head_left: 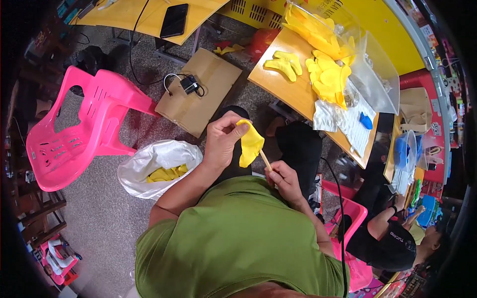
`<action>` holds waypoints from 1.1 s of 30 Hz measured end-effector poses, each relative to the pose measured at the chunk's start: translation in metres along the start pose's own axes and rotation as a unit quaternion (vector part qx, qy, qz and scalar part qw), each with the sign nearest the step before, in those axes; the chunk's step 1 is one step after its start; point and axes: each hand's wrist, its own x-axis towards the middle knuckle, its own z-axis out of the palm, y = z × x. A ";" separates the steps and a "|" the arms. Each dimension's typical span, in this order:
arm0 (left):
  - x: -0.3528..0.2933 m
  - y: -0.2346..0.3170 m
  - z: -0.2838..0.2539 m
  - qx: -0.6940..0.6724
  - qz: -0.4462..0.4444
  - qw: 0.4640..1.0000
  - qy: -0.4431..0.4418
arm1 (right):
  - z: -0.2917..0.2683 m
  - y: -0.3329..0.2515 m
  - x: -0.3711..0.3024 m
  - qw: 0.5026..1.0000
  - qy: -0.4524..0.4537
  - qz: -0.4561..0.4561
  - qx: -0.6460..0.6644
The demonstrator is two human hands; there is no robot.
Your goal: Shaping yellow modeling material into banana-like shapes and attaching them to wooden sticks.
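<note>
My left hand [222, 139] pinches the upper edge of a soft yellow piece [251, 145], perhaps cloth or felt, in front of my chest. Its fingers are closed. My right hand [285, 181] grips a thin wooden stick [266, 160], whose far end meets the lower right edge of the yellow piece; whether the tip goes inside is hidden. Below and left of my left arm, a white woven sack [134, 175] stands open with several yellow pieces [168, 173] in it.
At right, a wooden table [285, 94] carries heaped yellow pieces [328, 74], a clear plastic bin [380, 74] and a small blue piece [366, 120]. A pink chair [94, 119] and cardboard box [203, 87] with a charger [189, 84] stand left. A person in black [382, 243] sits at right.
</note>
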 end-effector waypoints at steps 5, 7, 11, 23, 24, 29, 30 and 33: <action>-0.002 0.004 0.000 -0.003 0.007 1.000 -0.024 | 0.008 -0.012 0.006 0.994 0.008 -0.058 -0.092; -0.002 0.004 -0.001 -0.015 0.006 0.999 -0.028 | 0.005 -0.008 0.005 0.997 0.009 -0.041 -0.058; -0.004 0.002 0.005 -0.186 -0.057 0.981 0.005 | 0.009 -0.003 0.001 0.998 0.022 -0.018 0.047; -0.004 0.001 0.008 -0.142 -0.018 0.989 -0.024 | 0.009 -0.011 0.005 0.999 0.014 -0.035 0.027; -0.005 0.001 0.008 -0.149 -0.017 0.988 -0.024 | 0.009 -0.010 0.004 0.999 0.014 -0.035 0.027; -0.008 -0.002 0.015 -0.228 -0.054 0.972 -0.017 | 0.009 -0.003 0.002 0.996 0.016 -0.034 0.086; -0.008 -0.004 0.015 -0.252 -0.072 0.965 -0.016 | 0.008 -0.001 0.001 0.996 0.016 -0.033 0.085; -0.007 -0.004 0.014 -0.224 -0.061 0.972 -0.033 | 0.008 -0.001 0.001 0.997 0.008 -0.011 0.070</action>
